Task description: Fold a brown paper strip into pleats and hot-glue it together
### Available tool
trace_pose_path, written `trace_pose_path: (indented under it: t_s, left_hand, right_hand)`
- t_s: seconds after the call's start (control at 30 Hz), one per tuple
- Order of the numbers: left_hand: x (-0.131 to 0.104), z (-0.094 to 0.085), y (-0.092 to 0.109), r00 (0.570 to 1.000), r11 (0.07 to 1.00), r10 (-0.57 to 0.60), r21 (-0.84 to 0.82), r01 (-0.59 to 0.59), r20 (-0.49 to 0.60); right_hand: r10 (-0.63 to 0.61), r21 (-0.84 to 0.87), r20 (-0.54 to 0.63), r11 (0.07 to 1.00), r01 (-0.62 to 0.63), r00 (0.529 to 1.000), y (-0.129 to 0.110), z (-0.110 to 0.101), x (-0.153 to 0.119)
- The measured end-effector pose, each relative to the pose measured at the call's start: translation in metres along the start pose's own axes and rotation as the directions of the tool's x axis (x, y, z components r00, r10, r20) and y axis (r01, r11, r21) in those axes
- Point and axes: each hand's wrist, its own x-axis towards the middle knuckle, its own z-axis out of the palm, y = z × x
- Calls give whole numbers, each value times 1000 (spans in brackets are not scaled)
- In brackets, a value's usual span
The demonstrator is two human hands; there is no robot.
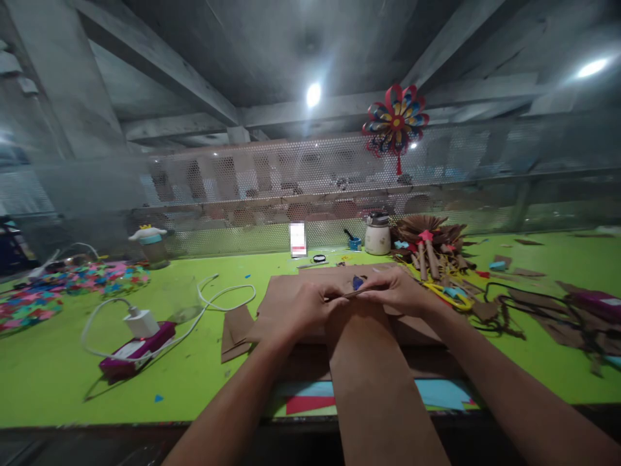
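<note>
A long strip of brown kraft paper point(376, 382) runs from between my hands down over the table's front edge. My left hand point(310, 307) pinches the left corner of its far end. The right corner is pinched by my right hand point(400, 291). Along that end the paper looks folded over, though the fingers partly cover the fold. Beneath lie more brown paper sheets point(281, 294), and a small dark blue piece point(358, 282) shows just behind my fingers. Light blue paper point(441, 393) and red paper point(310, 405) stick out below the sheets.
On the green table point(204, 369) a purple power strip point(138, 349) with a white charger and cable lies left. A phone point(298, 239), a white jar point(377, 234) and brown paper crafts point(427, 249) stand at the back. Black cords point(524, 294) and paper scraps lie right.
</note>
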Motion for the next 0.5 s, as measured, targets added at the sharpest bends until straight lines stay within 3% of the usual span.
trace_pose_path:
  t_s: [0.23, 0.4, 0.5]
  left_hand:
    - [-1, 3, -6, 993, 977, 78, 205, -58, -90]
    - [-2, 1, 2, 994, 962, 85, 267, -62, -74]
    - [-3, -3, 7, 997, 949, 60, 312, -41, -53]
  right_hand:
    - [10, -17, 52, 1000, -10, 999, 3, 0, -1]
    - [49, 44, 70, 998, -52, 996, 5, 0, -1]
    - [-13, -54, 76, 998, 17, 997, 1, 0, -1]
